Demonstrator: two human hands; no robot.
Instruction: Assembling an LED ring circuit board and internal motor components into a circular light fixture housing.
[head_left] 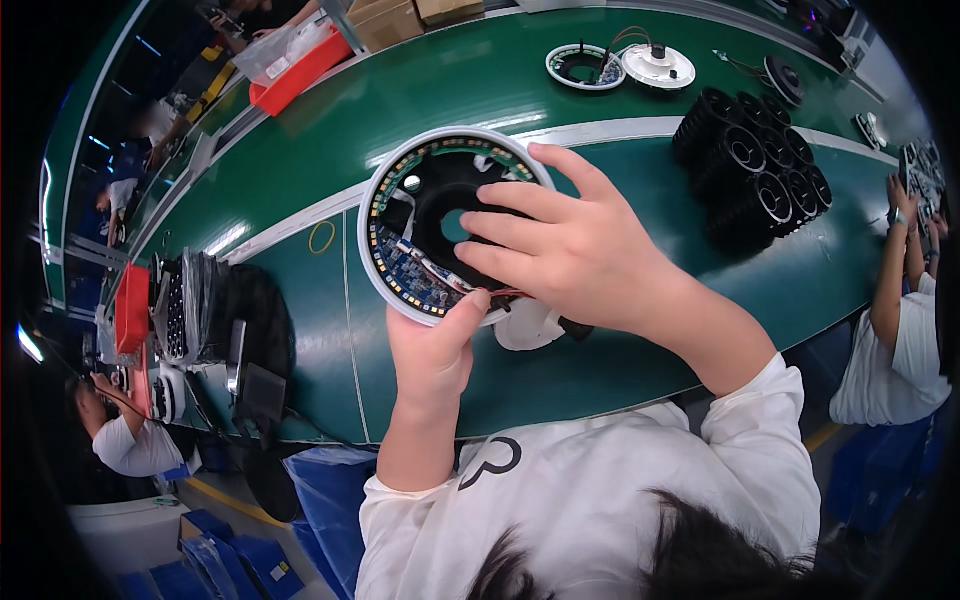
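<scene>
While the left hand (428, 355) supports it from below, a round, white-rimmed housing (366, 232) is held tilted above a green surface (410, 385), its open side facing the wearer. The left grip pinches the lower rim, thumb on top and the other fingers hidden beneath. The right hand (585, 240) reaches over from the right: three fingers lie apart inside the housing, near its dark central opening, and the little finger touches the upper right rim. Its thumb is hidden, so I cannot tell whether the right grip is pinching anything. Around the inside runs a ring of small yellowish squares, with a blue circuit board (405, 272) at lower left and thin red wires (512, 293) beside the left thumb. A white part (528, 327) shows beneath the right hand, partly covered.

Farther back sit another open round housing (560, 68) and, just beside it, a white disc (660, 68). To the right stand clustered black cylinders (745, 150); to the left lies a yellow band (321, 237). At far right, a co-worker in a white top (885, 365) reaches toward the surface.
</scene>
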